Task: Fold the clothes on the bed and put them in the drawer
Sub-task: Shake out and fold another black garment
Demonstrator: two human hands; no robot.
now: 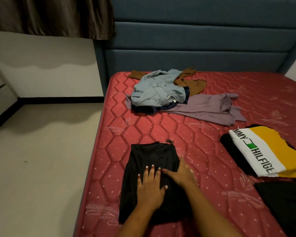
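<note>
A folded black garment (152, 158) is laid on the red mattress (161, 127), near its left edge and close to the viewer. Its long axis is run from the near edge towards the blue headboard (195, 40), tilted slightly to the right at the far end, where a small dark cord (169, 141) is seen at the right corner. The left hand (149, 187) is pressed flat on the cloth, fingers straight and spread, pointed at the headboard. The right hand (180, 175) is laid across the garment's right edge with fingers stretched leftwards, nothing being grasped; it is blurred, so finer detail cannot be made out. The garment's near end is partly hidden by both forearms.

Further up the mattress a heap is seen: a light blue shirt (157, 89) on top, a brown garment (193, 82) behind it, a navy piece (143, 109) mostly buried, and a lilac garment (208, 106) spread to the right. At the right, a folded white-and-yellow shirt (256, 151) with lettering is cut off by the frame, as is another black cloth (284, 206) below it
</note>
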